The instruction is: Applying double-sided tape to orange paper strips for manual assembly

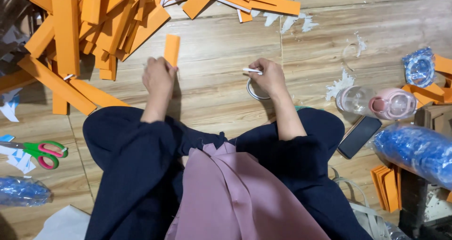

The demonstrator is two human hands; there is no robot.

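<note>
Orange strip (172, 50): upright, pinched in left hand (158, 76).
Right hand (269, 75): grips thin white sliver (253, 71), apparently tape.
Tape roll (254, 92): on wooden floor (212, 47), under right hand.

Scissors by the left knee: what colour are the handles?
Green and pink scissors, head view.

- Person sits cross-legged on wooden floor (226, 37), hands out in front of knees.
- Left hand (157, 77) holds paper strip (172, 49) upright; pile of strips (94, 19) lies left and beyond it.
- Right hand (268, 76) sits over tape roll (255, 90) on floor.
- Scissors (44, 153) lie left of left knee.
- Water bottle (376, 102) lies on its side right of right hand; phone (359, 136) just nearer, beside right knee.
</note>
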